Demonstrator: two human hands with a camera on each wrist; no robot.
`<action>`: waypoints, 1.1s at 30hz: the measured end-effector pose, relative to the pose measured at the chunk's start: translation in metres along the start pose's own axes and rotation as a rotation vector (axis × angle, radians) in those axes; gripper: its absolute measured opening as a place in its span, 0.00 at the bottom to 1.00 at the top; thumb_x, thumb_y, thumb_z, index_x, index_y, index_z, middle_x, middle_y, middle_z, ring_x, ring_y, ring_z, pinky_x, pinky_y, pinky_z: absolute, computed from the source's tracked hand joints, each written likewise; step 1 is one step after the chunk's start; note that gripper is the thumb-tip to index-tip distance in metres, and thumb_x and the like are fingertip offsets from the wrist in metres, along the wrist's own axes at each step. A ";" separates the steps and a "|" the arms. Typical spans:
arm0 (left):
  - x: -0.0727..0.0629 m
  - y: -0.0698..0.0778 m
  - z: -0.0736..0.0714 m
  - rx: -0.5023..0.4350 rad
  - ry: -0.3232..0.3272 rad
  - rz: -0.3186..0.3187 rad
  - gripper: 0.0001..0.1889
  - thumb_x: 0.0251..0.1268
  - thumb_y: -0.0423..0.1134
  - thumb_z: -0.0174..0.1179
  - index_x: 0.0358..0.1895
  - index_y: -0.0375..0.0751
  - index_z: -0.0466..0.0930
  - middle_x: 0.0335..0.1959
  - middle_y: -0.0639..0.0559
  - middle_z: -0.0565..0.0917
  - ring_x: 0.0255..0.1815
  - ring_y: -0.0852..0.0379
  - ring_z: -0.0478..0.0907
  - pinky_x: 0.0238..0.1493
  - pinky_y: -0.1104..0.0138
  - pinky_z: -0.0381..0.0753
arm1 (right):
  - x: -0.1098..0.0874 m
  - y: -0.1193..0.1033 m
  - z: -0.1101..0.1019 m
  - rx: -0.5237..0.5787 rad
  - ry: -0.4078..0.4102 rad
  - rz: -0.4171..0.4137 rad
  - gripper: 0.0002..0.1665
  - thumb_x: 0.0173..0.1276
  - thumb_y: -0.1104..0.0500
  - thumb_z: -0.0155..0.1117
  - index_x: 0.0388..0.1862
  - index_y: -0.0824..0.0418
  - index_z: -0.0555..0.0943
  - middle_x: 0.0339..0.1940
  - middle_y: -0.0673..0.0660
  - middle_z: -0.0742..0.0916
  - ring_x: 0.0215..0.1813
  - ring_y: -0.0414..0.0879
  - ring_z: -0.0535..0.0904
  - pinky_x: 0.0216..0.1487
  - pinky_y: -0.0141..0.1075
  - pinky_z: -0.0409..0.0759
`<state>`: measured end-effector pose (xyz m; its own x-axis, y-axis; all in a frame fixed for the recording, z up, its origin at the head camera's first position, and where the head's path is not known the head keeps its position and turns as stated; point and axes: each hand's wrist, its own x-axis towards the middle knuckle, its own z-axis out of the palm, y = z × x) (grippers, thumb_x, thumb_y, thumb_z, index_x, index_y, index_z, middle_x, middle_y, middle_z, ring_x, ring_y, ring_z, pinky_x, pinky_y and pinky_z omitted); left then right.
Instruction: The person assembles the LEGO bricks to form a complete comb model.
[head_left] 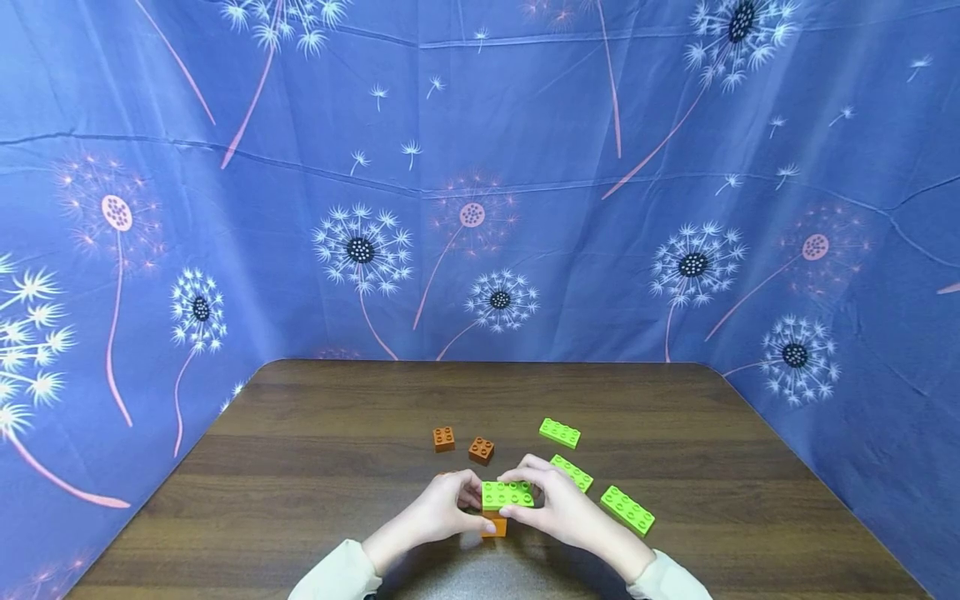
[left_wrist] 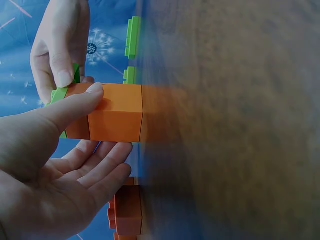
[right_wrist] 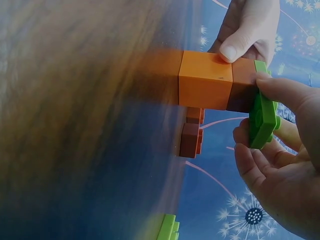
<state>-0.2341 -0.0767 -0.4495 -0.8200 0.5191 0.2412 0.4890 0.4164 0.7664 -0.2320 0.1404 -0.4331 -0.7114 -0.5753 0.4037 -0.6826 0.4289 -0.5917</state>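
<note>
In the head view, a small stack stands near the middle front of the wooden table. Its base is an orange block (head_left: 492, 529), a brown brick (right_wrist: 243, 85) sits on that, and a thin lime-green brick (head_left: 507, 496) lies on top, overhanging to the right. My left hand (head_left: 442, 506) holds the lower stack, its thumb pressed across the orange block near the brown brick and its fingers on the opposite side. With thumb and fingers, my right hand (head_left: 558, 506) pinches the overhanging part of the green brick. The green brick's studs are partly covered by the right fingers.
Two brown bricks (head_left: 444, 439) (head_left: 482, 451) lie beyond the left hand. Lime-green bricks lie to the right: one at the back (head_left: 559, 432), one partly behind the right hand (head_left: 573, 473), one farther right (head_left: 627, 510). A blue dandelion-print cloth (head_left: 480, 250) hangs behind the table (head_left: 300, 433).
</note>
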 end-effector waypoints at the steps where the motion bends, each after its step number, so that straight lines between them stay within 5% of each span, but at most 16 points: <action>1: 0.000 0.000 0.000 0.003 0.001 0.000 0.19 0.44 0.34 0.73 0.38 0.32 0.75 0.34 0.45 0.84 0.34 0.52 0.84 0.40 0.70 0.83 | 0.000 0.000 0.000 -0.002 0.003 -0.005 0.18 0.60 0.50 0.68 0.47 0.56 0.81 0.36 0.46 0.79 0.30 0.34 0.68 0.27 0.28 0.73; 24: -0.007 0.001 -0.023 -0.038 0.054 0.007 0.21 0.48 0.40 0.72 0.42 0.31 0.77 0.41 0.39 0.84 0.40 0.43 0.83 0.43 0.64 0.84 | 0.000 -0.001 0.000 -0.028 -0.001 0.010 0.18 0.60 0.49 0.67 0.47 0.55 0.81 0.34 0.44 0.78 0.28 0.38 0.68 0.26 0.22 0.68; 33: -0.007 -0.003 -0.039 0.012 0.154 0.006 0.17 0.51 0.38 0.70 0.41 0.33 0.78 0.39 0.39 0.84 0.41 0.43 0.83 0.45 0.56 0.83 | 0.000 0.001 0.001 -0.029 -0.011 0.022 0.18 0.59 0.49 0.68 0.47 0.53 0.81 0.34 0.42 0.77 0.28 0.37 0.68 0.26 0.23 0.70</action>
<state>-0.2413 -0.1101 -0.4301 -0.8524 0.4015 0.3350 0.4970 0.4228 0.7578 -0.2325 0.1402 -0.4337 -0.7247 -0.5731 0.3825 -0.6713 0.4620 -0.5796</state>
